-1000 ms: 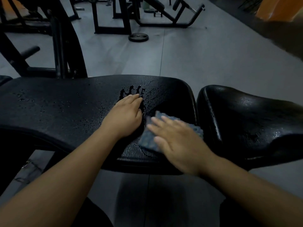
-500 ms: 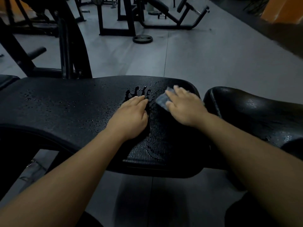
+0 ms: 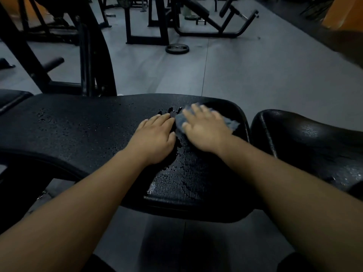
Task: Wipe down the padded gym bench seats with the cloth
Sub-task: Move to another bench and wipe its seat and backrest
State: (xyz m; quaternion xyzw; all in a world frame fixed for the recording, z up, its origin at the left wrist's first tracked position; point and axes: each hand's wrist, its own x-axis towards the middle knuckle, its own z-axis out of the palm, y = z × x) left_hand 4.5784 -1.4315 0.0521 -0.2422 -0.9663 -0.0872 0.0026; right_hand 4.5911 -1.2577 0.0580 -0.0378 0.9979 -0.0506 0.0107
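Observation:
A long black padded bench pad (image 3: 78, 130) runs across the view, speckled with water drops and wet near its right end. My right hand (image 3: 206, 130) presses flat on a grey-blue cloth (image 3: 231, 123) near the pad's far right edge; the cloth shows around my fingers and to the right of the hand. My left hand (image 3: 155, 138) rests flat on the pad just left of the cloth, fingers straight. A second black padded seat (image 3: 306, 142) sits to the right across a narrow gap, shiny with moisture.
A black machine frame (image 3: 92, 61) rises behind the bench on the left. Farther back on the grey floor lie a weight plate (image 3: 177, 49) and another angled bench frame (image 3: 206, 20). A third pad's corner (image 3: 11, 99) shows at the far left.
My right hand has slid the cloth from the pad's near edge to the far edge, then leftward toward my left hand. My left hand has stayed in place.

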